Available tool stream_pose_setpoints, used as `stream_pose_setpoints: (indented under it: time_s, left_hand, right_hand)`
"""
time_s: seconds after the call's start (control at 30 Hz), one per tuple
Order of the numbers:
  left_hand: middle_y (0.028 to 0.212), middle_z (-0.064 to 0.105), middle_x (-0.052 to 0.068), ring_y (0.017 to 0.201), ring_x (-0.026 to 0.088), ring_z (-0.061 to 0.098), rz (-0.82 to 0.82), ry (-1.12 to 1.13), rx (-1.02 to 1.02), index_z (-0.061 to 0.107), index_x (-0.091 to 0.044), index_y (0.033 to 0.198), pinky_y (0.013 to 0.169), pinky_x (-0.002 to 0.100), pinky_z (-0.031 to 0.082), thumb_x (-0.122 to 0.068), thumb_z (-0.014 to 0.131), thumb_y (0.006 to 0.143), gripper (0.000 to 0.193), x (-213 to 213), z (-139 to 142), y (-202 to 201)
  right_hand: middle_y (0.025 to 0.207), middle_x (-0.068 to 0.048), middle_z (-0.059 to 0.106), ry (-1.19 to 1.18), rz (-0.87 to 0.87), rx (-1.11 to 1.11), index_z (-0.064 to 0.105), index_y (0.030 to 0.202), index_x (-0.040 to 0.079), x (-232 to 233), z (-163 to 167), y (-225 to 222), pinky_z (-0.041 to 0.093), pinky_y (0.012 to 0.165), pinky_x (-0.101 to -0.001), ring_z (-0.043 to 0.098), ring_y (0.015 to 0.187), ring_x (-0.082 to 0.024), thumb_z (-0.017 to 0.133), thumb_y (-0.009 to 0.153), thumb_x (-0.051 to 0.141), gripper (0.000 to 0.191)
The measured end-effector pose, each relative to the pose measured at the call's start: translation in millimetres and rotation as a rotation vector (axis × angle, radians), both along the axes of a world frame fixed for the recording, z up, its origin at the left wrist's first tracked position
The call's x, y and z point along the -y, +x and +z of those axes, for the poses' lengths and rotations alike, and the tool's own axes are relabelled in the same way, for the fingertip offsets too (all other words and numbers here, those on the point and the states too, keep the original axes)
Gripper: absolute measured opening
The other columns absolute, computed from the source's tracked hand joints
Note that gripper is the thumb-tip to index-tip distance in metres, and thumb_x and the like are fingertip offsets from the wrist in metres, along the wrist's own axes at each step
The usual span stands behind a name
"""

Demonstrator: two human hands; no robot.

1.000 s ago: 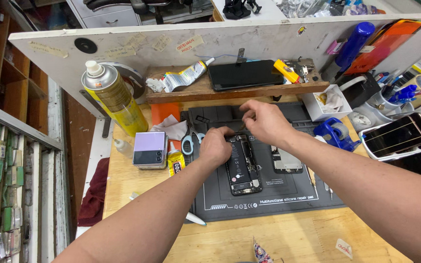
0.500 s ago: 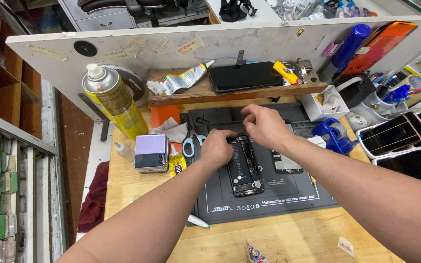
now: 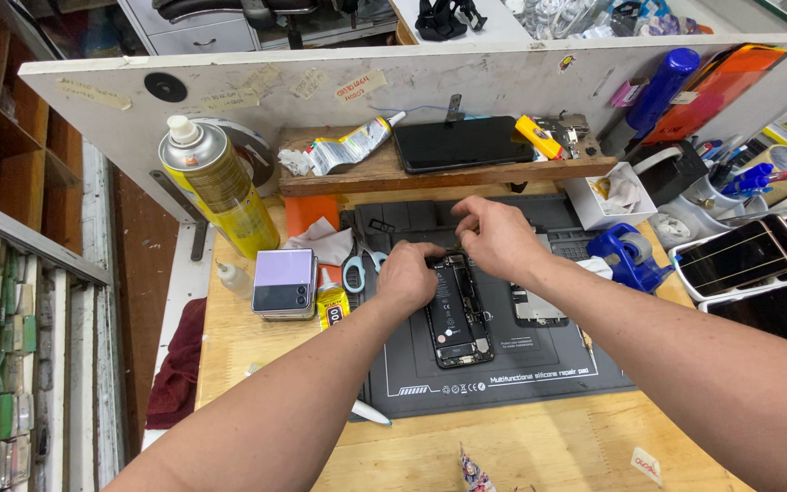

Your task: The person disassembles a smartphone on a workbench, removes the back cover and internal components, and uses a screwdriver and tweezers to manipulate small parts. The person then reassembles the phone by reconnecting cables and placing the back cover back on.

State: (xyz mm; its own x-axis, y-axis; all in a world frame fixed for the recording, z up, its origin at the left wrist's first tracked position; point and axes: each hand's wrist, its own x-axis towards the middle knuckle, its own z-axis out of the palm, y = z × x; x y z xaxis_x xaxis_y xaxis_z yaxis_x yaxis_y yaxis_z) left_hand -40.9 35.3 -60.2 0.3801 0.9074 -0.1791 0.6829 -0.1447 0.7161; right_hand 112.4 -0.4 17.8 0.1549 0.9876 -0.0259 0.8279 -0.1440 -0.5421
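Between the two hands, on the dark repair mat [image 3: 503,383], an opened phone [image 3: 455,310] is seen lying flat with its insides up. Its long axis runs away from the person, the top end tucked under the fingers and the bottom end pointing back toward the body, tilted slightly to the right.

The left hand [image 3: 409,273] is pressed on the upper left corner of the phone, fingers curled and closed against its edge. The right hand [image 3: 495,235] is held just above the top end, thumb and fingertips pinched narrowly together; whether something small is caught in that pinch cannot be told.

Compared with a second ago, little is found to have shifted: both hands are kept at the same top end and the phone is unmoved, so the work on that end is judged to be in progress.

Left of the left hand, scissors [image 3: 354,270] and a folded lilac phone [image 3: 284,282] are lying.
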Motion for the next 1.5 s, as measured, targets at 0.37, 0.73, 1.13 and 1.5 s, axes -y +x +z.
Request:
stream_pose_setpoints:
  time_s: [0.37,0.73,1.13,1.5]
  left_hand:
    - [0.134,0.060,0.008,0.119,0.029,0.064,0.004,-0.077,-0.038,0.076,-0.029,0.118,0.100,0.040,0.053,-0.006,0.070,0.084,0.041,2,12,-1]
    - [0.133,0.061,0.010,0.122,0.031,0.061,0.001,-0.062,-0.038,0.076,-0.028,0.118,0.102,0.041,0.051,-0.003,0.068,0.084,0.043,0,5,0]
    - [0.129,0.064,0.013,0.120,0.031,0.062,-0.028,0.021,-0.011,0.077,-0.027,0.116,0.102,0.040,0.050,-0.003,0.067,0.079,0.045,-9,-12,1]
    - [0.113,0.075,0.012,0.106,0.030,0.071,-0.077,0.026,0.020,0.077,-0.020,0.116,0.095,0.038,0.055,-0.001,0.066,0.077,0.045,-12,-10,-6]
  right_hand:
    - [0.103,-0.011,0.077,-0.006,0.037,0.015,0.064,0.125,0.005,0,0,1,0.057,0.087,-0.0397,0.074,0.096,-0.029,0.062,0.086,0.006,0.038]
    - [0.089,-0.022,0.072,-0.103,0.072,0.443,0.069,0.106,0.006,-13,-1,-26,0.056,0.082,-0.0527,0.071,0.090,-0.042,0.065,0.101,0.030,0.025]
    - [0.094,-0.019,0.074,-0.023,-0.001,0.309,0.073,0.109,0.011,-12,-7,-16,0.055,0.086,-0.0509,0.071,0.094,-0.040,0.064,0.099,0.026,0.021]
    - [0.098,-0.020,0.074,-0.065,0.248,0.315,0.069,0.114,0.010,-20,8,-19,0.056,0.085,-0.0506,0.071,0.096,-0.040,0.063,0.093,0.020,0.024]
